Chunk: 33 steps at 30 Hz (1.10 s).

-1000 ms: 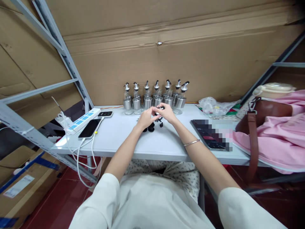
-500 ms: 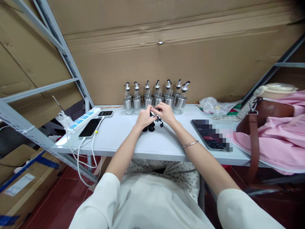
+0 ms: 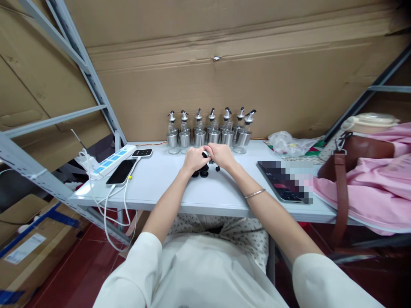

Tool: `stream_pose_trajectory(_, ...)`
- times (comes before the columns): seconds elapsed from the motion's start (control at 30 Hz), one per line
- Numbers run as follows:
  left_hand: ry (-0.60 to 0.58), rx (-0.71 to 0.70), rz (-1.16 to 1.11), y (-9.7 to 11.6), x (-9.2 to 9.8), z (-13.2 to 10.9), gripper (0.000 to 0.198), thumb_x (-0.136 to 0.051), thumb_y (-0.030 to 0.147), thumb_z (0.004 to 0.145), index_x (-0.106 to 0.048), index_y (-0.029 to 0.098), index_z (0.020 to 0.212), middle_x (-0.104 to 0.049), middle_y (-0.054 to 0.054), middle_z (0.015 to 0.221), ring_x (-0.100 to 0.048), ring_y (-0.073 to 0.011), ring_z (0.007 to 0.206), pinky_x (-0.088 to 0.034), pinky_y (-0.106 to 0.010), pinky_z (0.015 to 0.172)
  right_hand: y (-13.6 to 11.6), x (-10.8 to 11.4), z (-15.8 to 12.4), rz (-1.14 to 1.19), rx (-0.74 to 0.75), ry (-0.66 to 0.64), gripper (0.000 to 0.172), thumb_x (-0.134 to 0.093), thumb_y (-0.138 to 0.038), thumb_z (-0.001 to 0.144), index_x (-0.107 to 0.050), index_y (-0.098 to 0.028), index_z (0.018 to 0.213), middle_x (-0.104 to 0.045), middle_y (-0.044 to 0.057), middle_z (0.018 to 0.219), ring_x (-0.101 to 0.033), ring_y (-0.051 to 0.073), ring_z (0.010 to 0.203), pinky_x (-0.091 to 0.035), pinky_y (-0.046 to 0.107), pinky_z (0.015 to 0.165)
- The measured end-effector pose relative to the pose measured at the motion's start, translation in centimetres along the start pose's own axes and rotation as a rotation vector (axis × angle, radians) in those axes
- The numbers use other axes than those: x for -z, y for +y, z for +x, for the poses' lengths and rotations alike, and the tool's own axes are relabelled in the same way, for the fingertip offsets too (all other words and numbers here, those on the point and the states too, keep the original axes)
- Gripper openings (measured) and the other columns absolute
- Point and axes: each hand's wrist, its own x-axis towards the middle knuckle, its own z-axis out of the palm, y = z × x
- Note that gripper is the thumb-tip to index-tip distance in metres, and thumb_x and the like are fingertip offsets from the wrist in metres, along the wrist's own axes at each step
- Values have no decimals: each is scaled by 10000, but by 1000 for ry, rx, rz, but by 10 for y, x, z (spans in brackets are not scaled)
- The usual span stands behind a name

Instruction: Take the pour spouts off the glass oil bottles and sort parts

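Observation:
Over the middle of the white table, my left hand (image 3: 195, 159) is closed round a small black-and-silver pourer top (image 3: 204, 154), mostly covered by fingers. My right hand (image 3: 221, 155) meets it from the other side, its fingers closed at the same piece. Below the left hand lie black round stoppers (image 3: 203, 172). Small black parts (image 3: 217, 168) are scattered under the right hand. Behind both hands stand several glass bottles with steel sleeves (image 3: 200, 137), some topped with silver pourers that have black flip spouts (image 3: 227, 112).
At the left of the white table (image 3: 167, 188) are a phone (image 3: 120, 172), a smaller device (image 3: 142, 153), white cables and a power strip (image 3: 112, 160). To the right lie a tablet (image 3: 279, 182), a clear plastic bag (image 3: 289, 143), a brown strap (image 3: 341, 188) and pink cloth (image 3: 372, 184).
My right hand has turned and closed in over the piece, its fingers now bunched against my left hand. The left hand stays nearly in place. The bottles have not moved.

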Motion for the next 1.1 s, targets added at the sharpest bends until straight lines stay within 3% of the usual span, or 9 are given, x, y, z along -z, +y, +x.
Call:
stream_pose_trajectory(0.3, -30, -8, 39, 0, -3, 0, 258, -577, 356, 813, -669, 174, 970, -742, -78, 889, -679, -258, 861, -440, -321, 800, 0, 4, -1, -153, 2, -126, 452, -256, -321, 1006, -657, -147, 892, -730, 89, 871, -657, 199, 783, -229, 294, 574)
stream_pose_trajectory(0.7, -1, -68, 64, -4, -6, 0, 220, -554, 349, 827, -649, 170, 913, -719, -66, 759, -666, -250, 787, -406, -328, 776, -2, 4, -1, -142, -27, -128, 477, -244, -306, 1006, -676, -133, 903, -738, 111, 898, -669, 206, 790, -280, 281, 587)
stream_pose_trajectory(0.83, 10, -97, 82, -2, -7, 0, 159, -554, 311, 822, -618, 177, 876, -697, -46, 721, -649, -221, 744, -389, -322, 777, 1, 0, 2, 10, -103, -65, 482, -265, -311, 995, -672, -131, 810, -728, 111, 809, -659, 202, 742, -320, 268, 612)
stream_pose_trajectory(0.97, 84, -167, 109, 4, -8, 0, 77, -534, 244, 822, -580, 183, 837, -695, -44, 768, -629, -197, 739, -373, -314, 764, 8, -3, 6, 330, -289, 118, 564, -194, -310, 990, -591, -157, 620, -650, 67, 625, -613, 158, 644, -377, 243, 663)
stream_pose_trajectory(1.1, 174, -140, 76, 2, -7, 0, 69, -525, 240, 829, -547, 194, 782, -665, -23, 726, -594, -173, 684, -373, -298, 744, 19, -6, 8, 494, -271, 136, 372, -333, -319, 942, -572, -173, 698, -624, 35, 652, -569, 149, 637, -394, 238, 680)
